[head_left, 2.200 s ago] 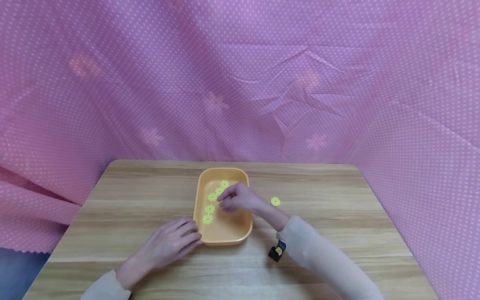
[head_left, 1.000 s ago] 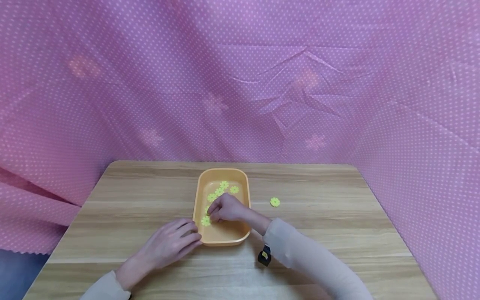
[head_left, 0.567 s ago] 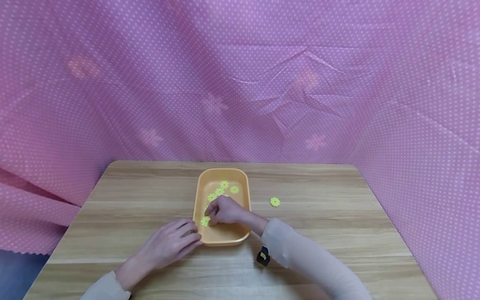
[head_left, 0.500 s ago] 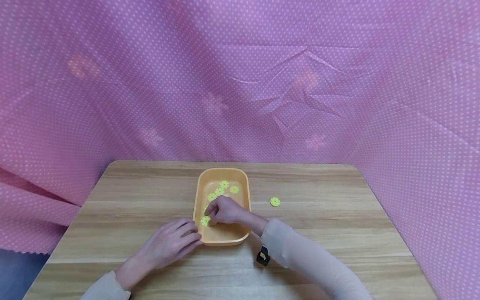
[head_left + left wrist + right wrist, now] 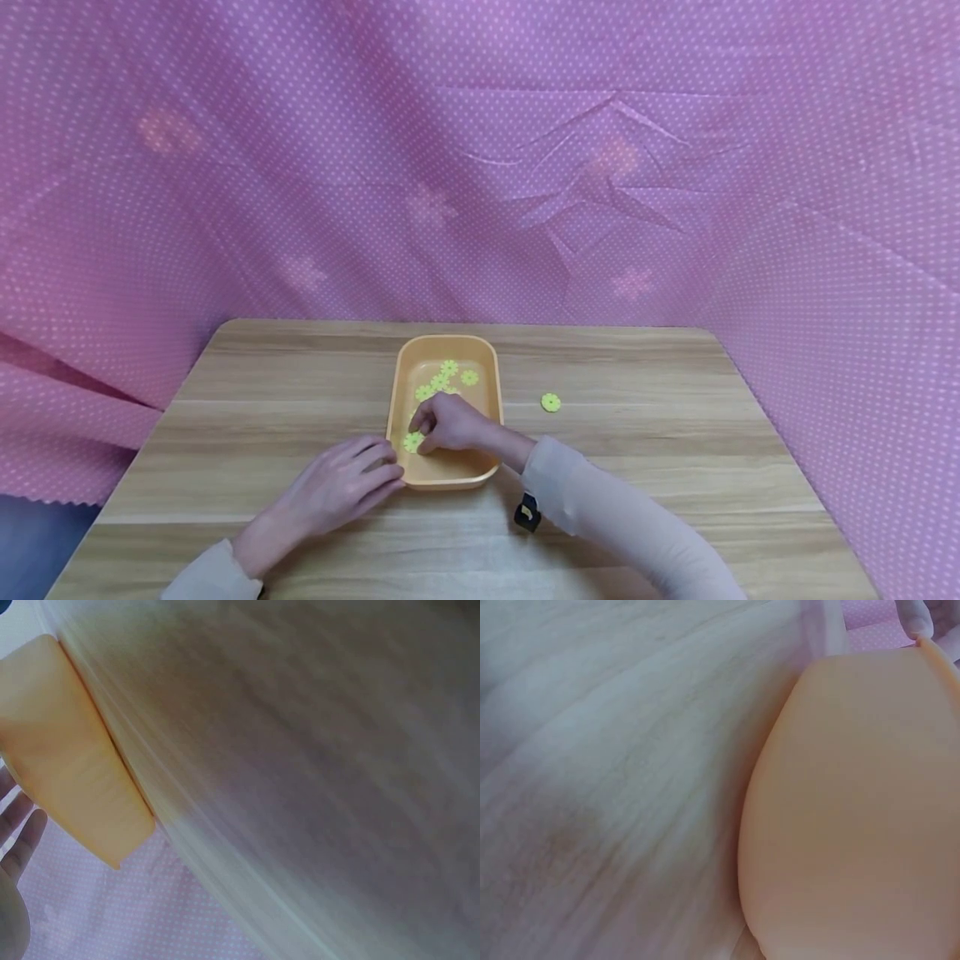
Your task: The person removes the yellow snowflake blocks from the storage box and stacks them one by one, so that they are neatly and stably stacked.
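A yellow-orange tray [image 5: 491, 400] with rounded corners stands on the wooden table, holding several flat yellow-green flower pieces [image 5: 448, 367]. My left hand [image 5: 347, 483] rests at the tray's near left corner, its fingers fairly straight and touching the rim and outer wall. Reaching in over the right rim, my right hand [image 5: 453, 423] curls thumb and index finger about the edge of one flower piece [image 5: 412, 442] near the left wall. My palm hides part of the other pieces. Both wrist views show mostly tray wall [image 5: 82, 757] and table; the right fingertips appear in neither.
A single flower piece [image 5: 551, 403] lies on the table [image 5: 637, 417] right of the tray. A black wrist camera [image 5: 527, 512] hangs at my right cuff. Pink dotted cloth [image 5: 480, 167] surrounds the table at the back and sides.
My right hand has moved from the tray's middle toward its near left part, uncovering a flower piece at the far right. It barely shifts over the last half second. My left hand stays put.
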`<action>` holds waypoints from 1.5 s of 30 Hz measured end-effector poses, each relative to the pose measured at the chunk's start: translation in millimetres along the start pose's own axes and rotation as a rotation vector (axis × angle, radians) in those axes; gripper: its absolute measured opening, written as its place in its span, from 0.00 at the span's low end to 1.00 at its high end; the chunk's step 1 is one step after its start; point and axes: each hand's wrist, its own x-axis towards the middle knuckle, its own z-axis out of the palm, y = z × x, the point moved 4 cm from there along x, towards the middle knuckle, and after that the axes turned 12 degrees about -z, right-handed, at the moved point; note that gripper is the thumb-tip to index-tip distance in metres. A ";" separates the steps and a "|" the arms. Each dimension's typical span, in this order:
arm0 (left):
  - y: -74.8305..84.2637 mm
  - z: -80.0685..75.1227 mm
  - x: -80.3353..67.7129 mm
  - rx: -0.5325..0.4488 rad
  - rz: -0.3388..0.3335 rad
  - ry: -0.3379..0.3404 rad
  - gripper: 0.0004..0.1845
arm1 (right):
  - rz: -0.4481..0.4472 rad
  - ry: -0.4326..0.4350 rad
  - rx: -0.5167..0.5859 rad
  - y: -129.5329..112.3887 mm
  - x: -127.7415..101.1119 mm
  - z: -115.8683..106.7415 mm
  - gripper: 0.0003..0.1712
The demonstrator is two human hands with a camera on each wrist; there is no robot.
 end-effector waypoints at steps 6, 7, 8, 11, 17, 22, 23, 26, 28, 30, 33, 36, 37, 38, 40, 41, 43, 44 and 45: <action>0.1 0.2 0.7 0.006 -0.005 -0.005 0.08 | 0.003 0.003 0.002 1.9 -1.1 -2.7 0.14; 0.1 0.2 0.7 0.006 -0.005 -0.005 0.08 | 0.002 0.002 0.003 1.8 -1.1 -3.1 0.13; -0.1 0.2 0.8 0.005 -0.006 -0.005 0.08 | 0.002 0.001 0.006 2.0 -1.2 -3.4 0.13; -0.4 0.3 1.1 0.000 -0.003 -0.001 0.08 | 0.002 0.001 0.007 2.0 -1.3 -4.5 0.12; -0.4 0.3 1.1 0.001 0.003 0.004 0.07 | 0.009 0.016 0.032 1.6 -3.2 -8.0 0.10; 0.2 0.0 0.4 0.003 0.006 0.004 0.08 | 0.056 0.038 0.106 2.6 -7.7 -12.6 0.08; 0.2 -0.1 0.2 0.002 0.004 0.003 0.08 | 0.061 0.042 0.113 2.7 -8.4 -13.7 0.08; 0.3 -0.1 -0.1 0.003 0.004 0.005 0.09 | 0.066 0.048 0.134 2.8 -9.5 -15.2 0.07; 0.5 0.0 -0.1 0.005 0.007 0.008 0.09 | 0.060 0.051 0.134 2.7 -9.9 -15.7 0.07; 0.7 0.1 0.1 0.006 0.010 0.010 0.09 | 0.053 0.058 0.135 2.5 -10.3 -16.3 0.06; 0.9 0.0 0.3 0.007 0.009 0.005 0.09 | 0.044 0.077 0.133 0.7 -11.8 -18.3 0.06; 1.1 -0.3 0.3 0.006 0.005 0.000 0.09 | 0.031 0.095 0.126 -2.4 -13.7 -21.4 0.06; 1.2 -0.3 0.2 0.006 0.005 -0.001 0.09 | 0.027 0.099 0.124 -3.9 -14.5 -22.6 0.06; 1.3 -0.3 0.1 0.007 0.006 -0.001 0.09 | 0.023 0.103 0.126 -5.0 -15.0 -23.7 0.06; 1.3 -0.3 -0.1 0.007 0.008 0.002 0.09 | 0.018 0.108 0.129 -6.7 -16.0 -25.7 0.06; 1.4 -0.3 -0.2 0.007 0.009 0.003 0.09 | 0.016 0.110 0.132 -7.4 -16.4 -26.5 0.06; 1.4 -0.2 -0.2 0.006 0.013 0.008 0.09 | 0.014 0.114 0.135 -8.2 -17.3 -27.5 0.06; 1.4 -0.3 -0.1 0.006 0.014 0.010 0.09 | 0.013 0.116 0.138 -8.1 -17.7 -27.8 0.06; 1.5 -0.4 0.0 0.005 0.014 0.010 0.09 | 0.014 0.117 0.140 -8.3 -18.3 -28.1 0.06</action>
